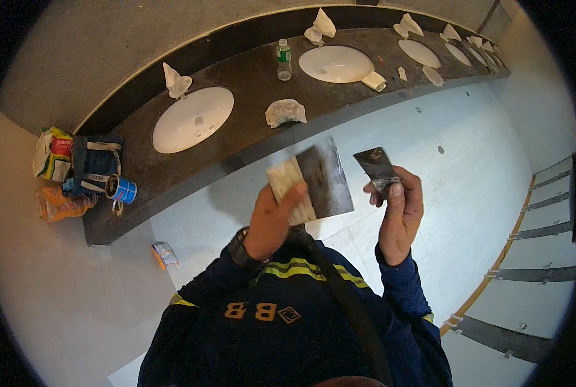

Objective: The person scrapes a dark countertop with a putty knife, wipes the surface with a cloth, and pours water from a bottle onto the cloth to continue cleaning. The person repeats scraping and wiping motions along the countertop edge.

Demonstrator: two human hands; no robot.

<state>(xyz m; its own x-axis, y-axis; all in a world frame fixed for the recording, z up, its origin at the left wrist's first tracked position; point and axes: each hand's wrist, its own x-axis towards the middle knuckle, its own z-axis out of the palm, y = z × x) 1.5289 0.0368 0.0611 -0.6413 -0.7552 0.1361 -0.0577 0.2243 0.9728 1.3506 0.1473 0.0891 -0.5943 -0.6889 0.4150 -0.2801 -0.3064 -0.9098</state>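
Note:
My left hand [268,222] grips the pale wooden handle of a wide putty trowel [320,180] whose dark metal blade points up and to the right. My right hand [399,209] holds a smaller putty knife [376,166] by its handle, blade up, just to the right of the wide blade. The two blades stand a little apart. Both hands are raised in front of my chest, over a white tiled floor [443,187]. I wear a dark blue jacket with yellow stripes and a watch on my left wrist.
A long dark counter [249,103] carries several white oval sinks [192,119], wrapped taps, a plastic bottle [283,59] and a crumpled bag [285,112]. Bags and a blue tape roll [121,189] sit at its left end. Grey stall partitions [539,274] stand at right.

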